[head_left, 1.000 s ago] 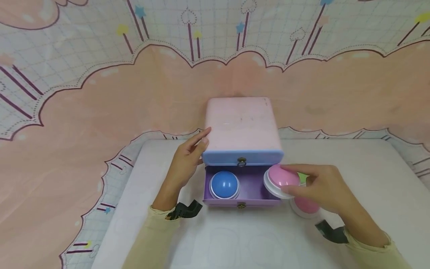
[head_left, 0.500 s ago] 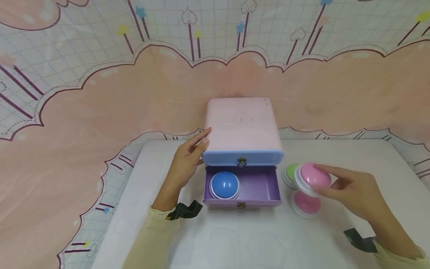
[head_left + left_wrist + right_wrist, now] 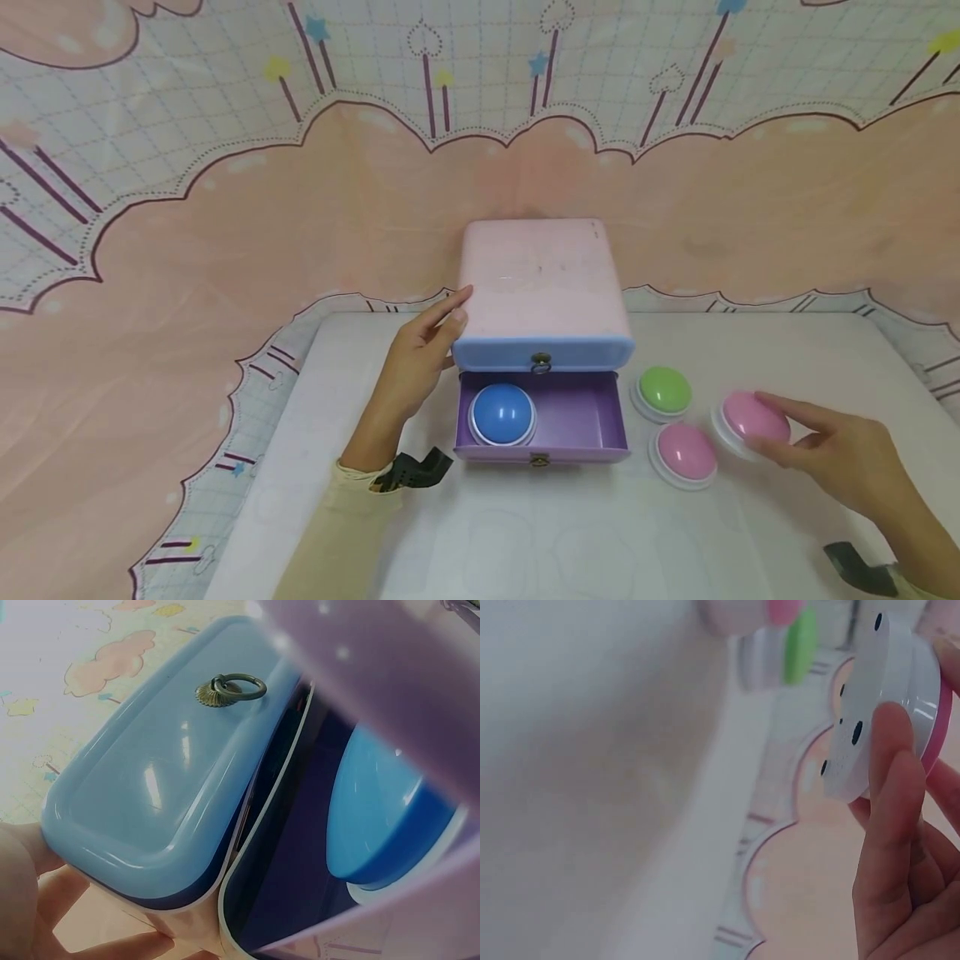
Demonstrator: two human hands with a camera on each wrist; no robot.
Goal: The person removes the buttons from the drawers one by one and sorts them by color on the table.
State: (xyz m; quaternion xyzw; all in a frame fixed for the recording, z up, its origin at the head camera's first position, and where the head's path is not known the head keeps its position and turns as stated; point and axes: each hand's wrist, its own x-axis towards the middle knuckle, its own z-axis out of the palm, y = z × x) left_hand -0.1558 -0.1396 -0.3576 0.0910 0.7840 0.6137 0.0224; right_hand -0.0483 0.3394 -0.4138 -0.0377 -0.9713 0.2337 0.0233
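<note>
A small two-drawer box with a pink top (image 3: pixel 542 279) and a blue upper drawer front (image 3: pixel 495 353) stands at the middle of the table. Its purple lower drawer (image 3: pixel 581 400) is pulled out, with a blue domed push button (image 3: pixel 501 414) in the left part. My left hand (image 3: pixel 411 362) rests with extended fingers against the box's left side. Right of the box, my right hand (image 3: pixel 843 454) pinches a pink domed push button (image 3: pixel 750 415) by its edges. In the right wrist view the held button's white underside (image 3: pixel 881 697) shows, tilted, with dark spots on it.
A green domed push button (image 3: pixel 664 390) and a second pink push button (image 3: pixel 686 452) lie on the white table (image 3: pixel 525 542), between the drawer and my right hand. A patterned cloth (image 3: pixel 360 200) hangs behind the table.
My right hand has carried the pink push button from over the drawer's right end away to the right and lower, uncovering the green and the other pink button. My left hand stays in place.
</note>
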